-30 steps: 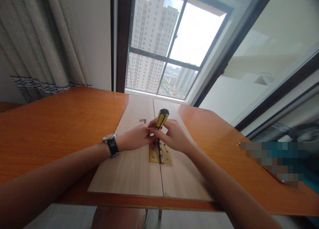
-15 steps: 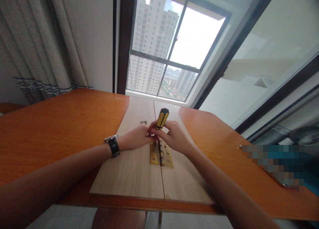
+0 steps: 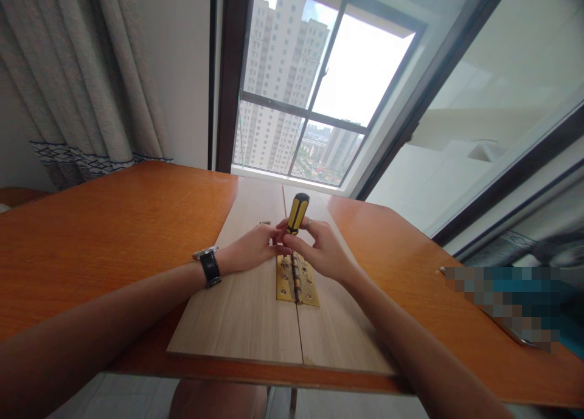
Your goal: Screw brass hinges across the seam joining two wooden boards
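A screwdriver (image 3: pixel 298 213) with a yellow and black handle stands nearly upright, tilted a little to the right at its top. The fingers of my right hand (image 3: pixel 322 249) are closed around the lower end of its handle. My left hand (image 3: pixel 255 247) is pinched close by at the screwdriver's shaft; what its fingertips hold is hidden. Below both hands lies a brass hinge (image 3: pixel 285 285), opened flat across the seam of two pale wooden boards (image 3: pixel 237 328). My hands cover the hinge's far end and the screwdriver's tip.
Several small screws (image 3: pixel 264 223) lie on the left board beyond my left hand. The boards rest on an orange-brown wooden table (image 3: pixel 137 224). At the table's right edge a blurred-out flat object (image 3: pixel 515 303) is seen. A window (image 3: pixel 314 90) stands behind the table.
The screwdriver handle has risen slightly and turned a little. My right fingers have shifted on it, baring a ring. The whole view has moved slightly.
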Motion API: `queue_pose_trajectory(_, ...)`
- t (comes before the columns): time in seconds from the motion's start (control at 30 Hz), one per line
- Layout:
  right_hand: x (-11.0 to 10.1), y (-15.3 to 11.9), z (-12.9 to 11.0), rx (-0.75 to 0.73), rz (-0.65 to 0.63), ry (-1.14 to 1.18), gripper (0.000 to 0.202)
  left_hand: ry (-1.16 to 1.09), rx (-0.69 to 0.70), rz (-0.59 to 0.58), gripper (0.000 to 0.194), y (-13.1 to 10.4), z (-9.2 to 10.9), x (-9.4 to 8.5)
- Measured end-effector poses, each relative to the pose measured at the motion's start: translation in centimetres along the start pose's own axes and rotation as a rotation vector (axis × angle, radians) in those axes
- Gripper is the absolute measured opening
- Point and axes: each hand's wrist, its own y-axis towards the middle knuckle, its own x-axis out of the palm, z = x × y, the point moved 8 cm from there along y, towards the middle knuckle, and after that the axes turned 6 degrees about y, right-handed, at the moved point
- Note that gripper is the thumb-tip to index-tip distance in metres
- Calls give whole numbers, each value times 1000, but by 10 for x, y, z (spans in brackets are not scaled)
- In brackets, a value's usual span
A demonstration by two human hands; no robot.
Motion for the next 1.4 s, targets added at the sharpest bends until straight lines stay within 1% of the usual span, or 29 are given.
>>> queue_pose_trajectory(0.07,0,0,-1,-2,1,16,16,23,-6,-3,23,0,0,0)
queue_pose_trajectory(0.17,-1,1,2,22,15,19,17,65,-24,4,19,0,0,-1)
queue_pose_trajectory(0.37,-7,0,19,123,82,15,21,98,-63,42,15,1,4,-5)
queue_pose_trajectory(0.47,-9,-1,24,151,113,28,22,76,-52,33,13,2,7,-5)
queue_pose_trajectory(0.63,-11,-2,25,161,145,21,27,53,-46,35,14,1,7,-5)
queue_pose_trajectory(0.8,-13,-2,28,171,168,22,27,57,-84,32,23,0,4,-5)
queue_pose_trajectory(0.93,-14,-2,29,174,179,13,28,50,-67,22,22,1,3,-5)
queue_pose_trajectory(1.03,-12,-1,26,167,161,45,25,42,-54,18,19,2,3,-5)
queue_pose_trajectory(1.23,-5,0,14,94,67,70,20,52,-43,41,13,2,5,-7)
queue_pose_trajectory(1.4,-5,0,10,60,42,44,19,84,-48,39,15,1,4,-7)
